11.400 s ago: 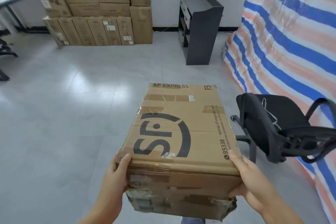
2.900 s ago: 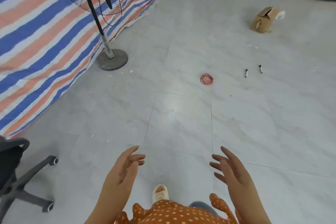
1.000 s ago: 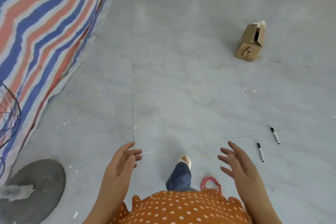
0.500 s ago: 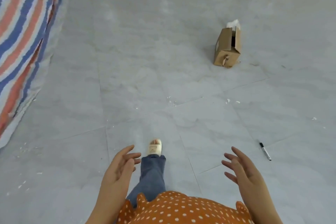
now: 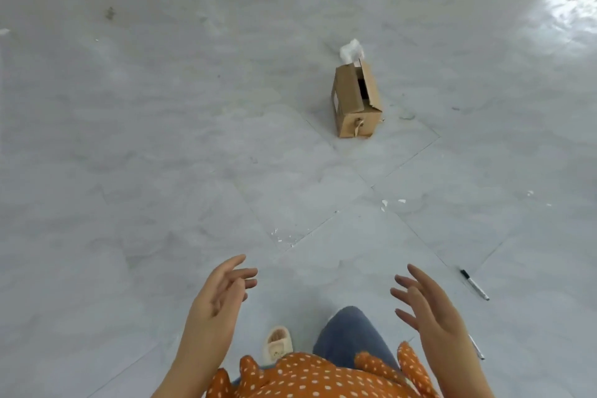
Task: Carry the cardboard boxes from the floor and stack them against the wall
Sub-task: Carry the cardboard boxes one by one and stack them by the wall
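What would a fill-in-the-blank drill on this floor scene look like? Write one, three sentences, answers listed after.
1. Both the left hand and the right hand hold ____.
2. The small cardboard box sits on the floor with its top flaps ____.
3. The black marker lies on the person's ____ side.

Missing words: nothing; open; right

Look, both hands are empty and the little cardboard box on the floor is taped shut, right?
Not quite. The head view shows the small cardboard box is open: its top flaps stand apart and the dark inside shows. The rest holds: the box sits on the floor, and the left hand and right hand are empty, fingers spread.
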Motion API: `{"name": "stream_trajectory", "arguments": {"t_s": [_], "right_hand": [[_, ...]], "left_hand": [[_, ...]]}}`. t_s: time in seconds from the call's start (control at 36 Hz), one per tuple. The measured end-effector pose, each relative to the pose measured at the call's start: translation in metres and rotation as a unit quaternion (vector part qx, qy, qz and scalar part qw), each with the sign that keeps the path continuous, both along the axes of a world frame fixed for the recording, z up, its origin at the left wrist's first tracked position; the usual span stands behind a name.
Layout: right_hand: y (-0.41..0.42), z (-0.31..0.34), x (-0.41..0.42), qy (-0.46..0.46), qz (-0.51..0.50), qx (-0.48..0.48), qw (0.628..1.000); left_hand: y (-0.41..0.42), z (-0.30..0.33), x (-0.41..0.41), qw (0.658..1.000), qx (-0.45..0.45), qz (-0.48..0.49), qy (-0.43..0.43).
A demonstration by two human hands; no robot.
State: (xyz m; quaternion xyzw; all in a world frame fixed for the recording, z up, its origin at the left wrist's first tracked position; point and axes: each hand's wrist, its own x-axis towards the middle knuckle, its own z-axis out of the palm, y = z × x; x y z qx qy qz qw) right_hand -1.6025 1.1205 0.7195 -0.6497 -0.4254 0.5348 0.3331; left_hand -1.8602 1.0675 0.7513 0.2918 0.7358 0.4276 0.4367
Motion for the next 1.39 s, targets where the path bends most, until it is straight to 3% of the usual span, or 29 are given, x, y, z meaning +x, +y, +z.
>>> {"name": "stream_trajectory", "arguments": {"t_s": [0.22,0.44,0.58,0.81,0.94,1.14,1.39], "right_hand": [[0.121,-0.018,0.01,0.0,-0.021,-0.02,1.0],[0.307,0.009,0.062,0.004,-0.045,0.016,0.999],[0.391,0.007,0.074,-0.02,-0.01,-0.011,1.0],[0.522,-0.015,0.065,-0.056,0.023,-0.037,0.997],[0.622,-0.018,0.057,-0.07,-0.006,-0.021,0.997],[0.744,-0.01,0.043,-0.094,0.029,-0.026,0.995],[0.892,-0.095,0.059,-0.131,0.126,-0.098,0.978]], "left_hand": [[0.129,-0.017,0.0,0.999,-0.016,-0.028,0.021],[0.303,-0.017,0.052,1.0,-0.004,-0.021,0.004],[0.384,-0.021,0.073,0.999,-0.018,-0.038,-0.005],[0.514,-0.045,0.058,0.999,-0.046,-0.018,-0.006],[0.626,-0.053,0.043,0.999,-0.035,-0.035,0.001],[0.753,-0.045,0.028,0.995,-0.047,-0.083,-0.002],[0.871,-0.133,0.045,0.985,-0.153,-0.068,-0.039]]}}
